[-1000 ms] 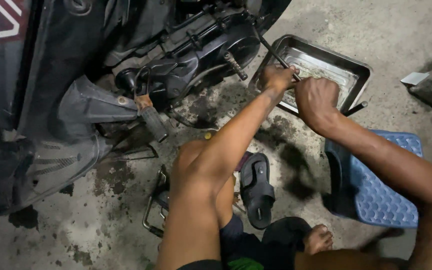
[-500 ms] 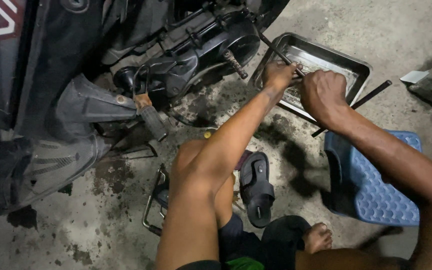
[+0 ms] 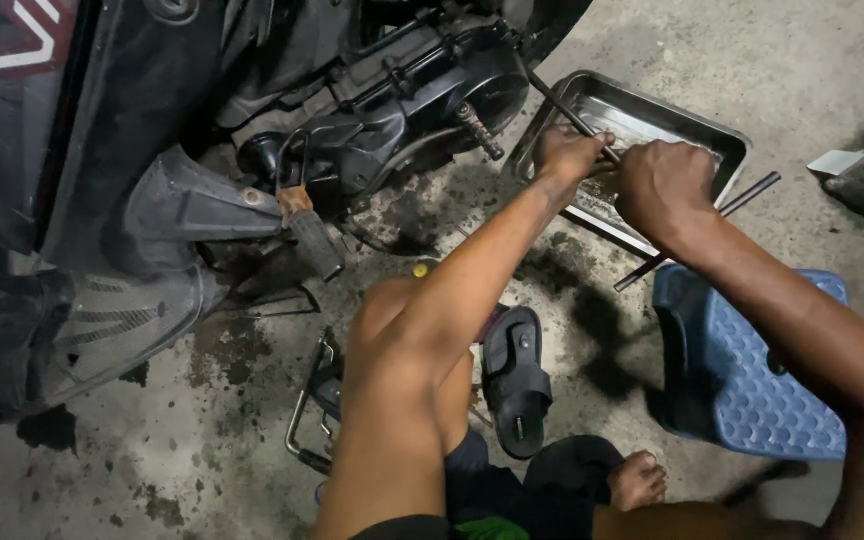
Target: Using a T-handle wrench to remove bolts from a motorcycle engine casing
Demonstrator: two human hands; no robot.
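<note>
My left hand [image 3: 569,154] reaches over the near edge of a shallow metal tray [image 3: 602,100] on the concrete floor, its fingers closed on something small that I cannot make out. Beside it, my right hand [image 3: 664,187] grips a long thin dark metal rod [image 3: 742,200] that sticks out to the right and slants down to the floor below the hand. Both hands sit close together above the tray's front rim. A black scooter engine case [image 3: 442,90] stands just left of the tray.
A blue plastic stool [image 3: 752,380] lies on its side at the right. A black sandal [image 3: 515,378] is on the floor by my knee. The scooter body [image 3: 82,200] fills the left, with oil stains below. A metal bracket [image 3: 307,420] lies near my leg.
My right hand has lifted the long rod, whose far end now points up to the right beyond the tray. My left hand stays at the tray's edge.
</note>
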